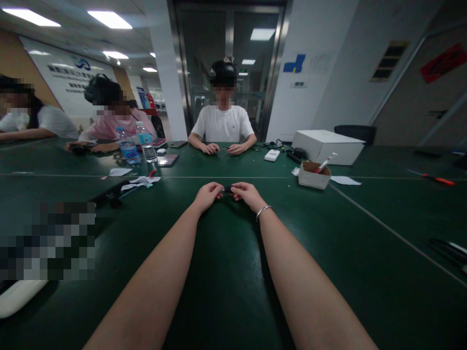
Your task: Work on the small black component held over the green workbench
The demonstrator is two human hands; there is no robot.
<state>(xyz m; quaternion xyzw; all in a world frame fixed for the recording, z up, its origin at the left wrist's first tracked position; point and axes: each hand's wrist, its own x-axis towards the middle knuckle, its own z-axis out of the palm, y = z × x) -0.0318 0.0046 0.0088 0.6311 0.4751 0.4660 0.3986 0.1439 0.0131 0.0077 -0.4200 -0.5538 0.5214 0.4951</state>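
Observation:
Over the green table (226,272), my left hand (208,196) and my right hand (249,195) meet in the middle of the view. Between their fingertips is a small black object (227,189), short and narrow, with a lighter, shiny bit at its left end. My left fingers pinch that left end, while the right thumb and fingers close on the other. Its exact kind is too small to make out. A silver bracelet (263,212) circles my right wrist. Both forearms reach forward from the bottom edge.
Across the table a person in a white shirt (223,124) sits with both hands on it. Water bottles (146,143) and paper scraps (140,182) are left. Right are a small carton (314,177), a white box (328,146) and an orange-handled screwdriver (440,180).

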